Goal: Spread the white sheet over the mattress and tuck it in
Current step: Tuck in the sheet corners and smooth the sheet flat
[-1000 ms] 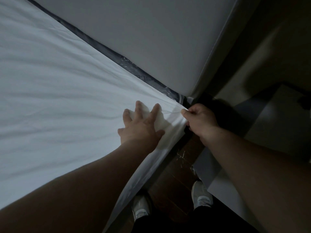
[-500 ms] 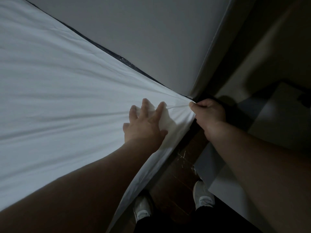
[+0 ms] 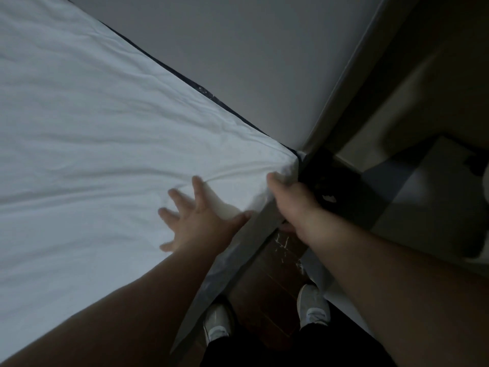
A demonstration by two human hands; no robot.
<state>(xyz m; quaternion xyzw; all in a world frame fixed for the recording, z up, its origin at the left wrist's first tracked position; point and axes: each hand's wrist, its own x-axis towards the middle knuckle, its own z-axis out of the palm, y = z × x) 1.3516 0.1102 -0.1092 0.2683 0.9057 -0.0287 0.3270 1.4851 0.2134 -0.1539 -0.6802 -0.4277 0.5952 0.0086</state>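
White sheet point(image 3: 100, 144) lies wrinkled across the mattress point(image 3: 223, 256), reaching the corner by the headboard point(image 3: 254, 64). My left hand point(image 3: 197, 221) presses it flat, fingers spread. My right hand point(image 3: 287, 193) is at the sheet's corner edge; blurred, so I cannot tell its grip. Dark floor point(image 3: 267, 287) and my shoes point(image 3: 312, 307) lie below; nightstand point(image 3: 428, 197) to the right.

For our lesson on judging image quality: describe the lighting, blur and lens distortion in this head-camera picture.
Head view: dim light, with the white sheet brightest and the floor near black; the left hand and right hand are smeared by motion blur; the wide-angle lens bends the mattress edge and stretches both forearms.
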